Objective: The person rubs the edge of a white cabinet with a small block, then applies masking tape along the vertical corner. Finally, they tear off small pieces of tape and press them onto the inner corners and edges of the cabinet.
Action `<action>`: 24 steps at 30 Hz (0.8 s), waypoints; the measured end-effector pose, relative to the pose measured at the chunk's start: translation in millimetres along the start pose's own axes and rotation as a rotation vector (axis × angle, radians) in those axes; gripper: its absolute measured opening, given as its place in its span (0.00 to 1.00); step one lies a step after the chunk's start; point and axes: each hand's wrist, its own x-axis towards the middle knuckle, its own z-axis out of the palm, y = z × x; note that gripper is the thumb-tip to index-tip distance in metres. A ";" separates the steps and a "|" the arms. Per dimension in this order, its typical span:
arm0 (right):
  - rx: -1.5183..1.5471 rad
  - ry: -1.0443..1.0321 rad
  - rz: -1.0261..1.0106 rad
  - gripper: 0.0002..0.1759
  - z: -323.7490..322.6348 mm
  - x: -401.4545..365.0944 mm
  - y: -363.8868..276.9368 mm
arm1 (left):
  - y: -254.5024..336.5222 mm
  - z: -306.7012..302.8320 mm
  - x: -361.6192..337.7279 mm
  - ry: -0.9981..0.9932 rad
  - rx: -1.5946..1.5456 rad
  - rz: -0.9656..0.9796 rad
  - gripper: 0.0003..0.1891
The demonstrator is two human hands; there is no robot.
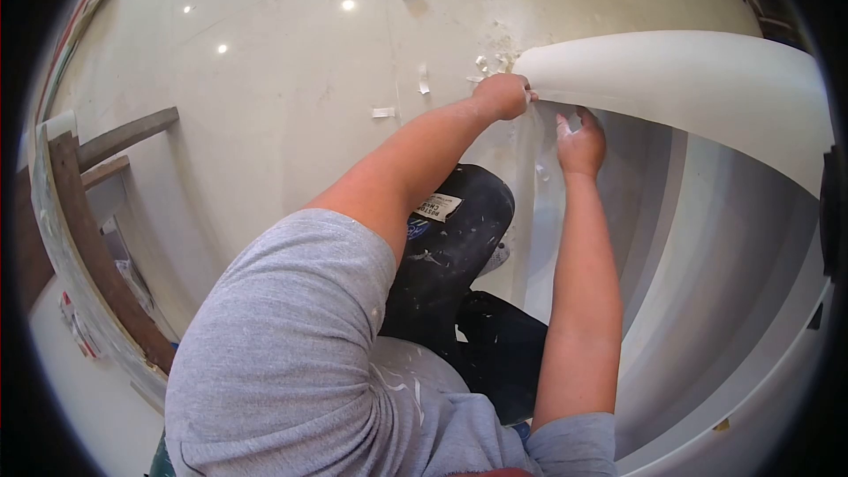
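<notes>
A large white curved panel extends from the centre to the right edge of the view. My left hand is closed at the panel's lower left corner; a small pale bit shows at its fingertips, too small to make out. Just to the right, my right hand is raised under the panel's lower edge, thumb and fingers apart, with pale dust on them. Its fingertips reach the edge. Whitish, partly see-through material hangs below my left hand.
Pale scraps and crumbs lie on the glossy floor. A curved frame with brown wooden pieces stands at left. My bent knee, in dark trousers, is below my hands. Curved grey-white surfaces fill the right.
</notes>
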 end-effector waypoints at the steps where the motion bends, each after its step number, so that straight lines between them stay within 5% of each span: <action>1: 0.000 -0.003 -0.001 0.25 0.5 -1.9 -0.8 | 0.0 0.6 0.3 -0.001 0.001 -0.001 0.21; 15: 0.030 -0.013 0.034 0.27 14.7 -9.1 -8.3 | -2.1 2.7 1.1 0.018 0.025 0.019 0.22; 21: -0.052 -0.241 0.313 0.32 4.2 12.6 -45.8 | -8.4 5.4 5.0 0.030 0.025 0.005 0.24; 24: -0.059 -0.185 0.319 0.31 18.1 16.2 -45.9 | -6.2 0.2 2.6 -0.005 -0.008 -0.022 0.25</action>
